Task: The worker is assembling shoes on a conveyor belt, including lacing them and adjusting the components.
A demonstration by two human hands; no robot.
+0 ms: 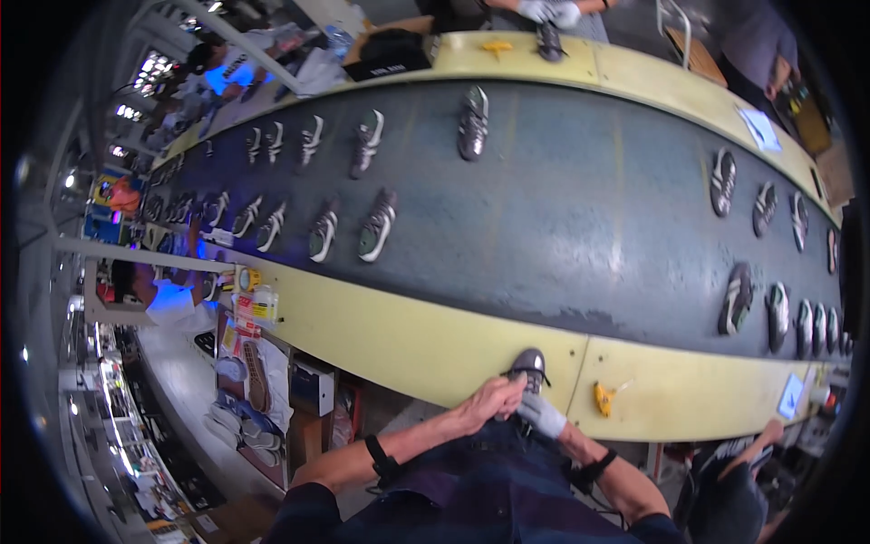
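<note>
A grey sneaker rests with its toe on the yellow near ledge of the conveyor, right in front of me. My left hand, bare, grips the shoe's heel end from the left. My right hand, in a white glove, holds the same shoe from the right and below. Both forearms come up from the lower edge, each with a black band near the elbow.
The dark conveyor belt carries several sneakers in two rows, left and right. A yellow tool lies on the ledge to my right. Another person's gloved hands hold a shoe across the belt. Workers sit at my left and right.
</note>
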